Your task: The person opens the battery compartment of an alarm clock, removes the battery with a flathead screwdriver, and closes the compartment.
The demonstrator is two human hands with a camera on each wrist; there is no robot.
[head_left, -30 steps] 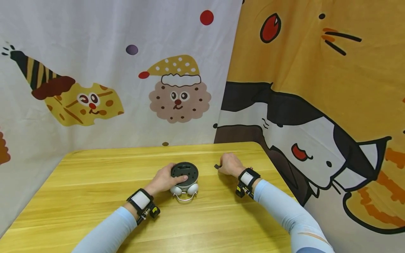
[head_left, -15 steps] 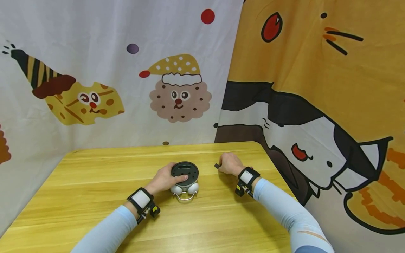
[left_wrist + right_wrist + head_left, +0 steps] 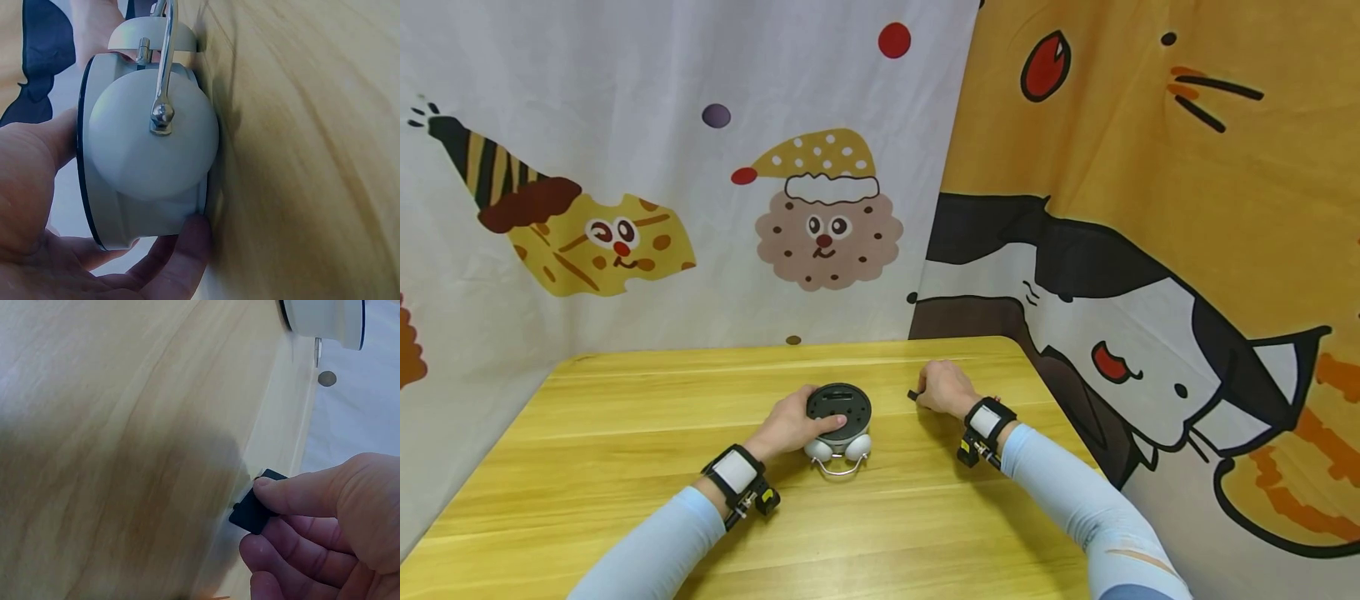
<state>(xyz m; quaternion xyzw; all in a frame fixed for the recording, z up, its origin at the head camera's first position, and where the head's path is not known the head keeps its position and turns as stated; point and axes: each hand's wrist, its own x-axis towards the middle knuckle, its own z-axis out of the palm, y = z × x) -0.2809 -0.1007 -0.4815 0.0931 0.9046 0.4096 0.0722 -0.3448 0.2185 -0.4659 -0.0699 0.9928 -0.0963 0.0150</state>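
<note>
A white twin-bell alarm clock (image 3: pixel 854 414) lies face down on the wooden table, its black back up and its bells and wire handle toward the person. My left hand (image 3: pixel 789 426) grips it from the left, thumb across the back and fingers round the side. In the left wrist view the clock's near bell (image 3: pixel 153 134) fills the middle, and fingertips curl beneath the body's edge. To the right, my right hand (image 3: pixel 947 389) pinches a small black battery cover (image 3: pixel 255 505) between thumb and fingers, just above the table. A slot shows in the clock's back.
The yellow wooden table (image 3: pixel 700 379) ends at a curtain (image 3: pixel 647 317) with cartoon prints behind it. A second orange curtain (image 3: pixel 1105 167) hangs along the right side. Each wrist wears a black strap with a small camera (image 3: pixel 767 501).
Both hands stay nearly where they were, the left on the clock and the right pinching the battery cover. The head view has shifted only slightly.
</note>
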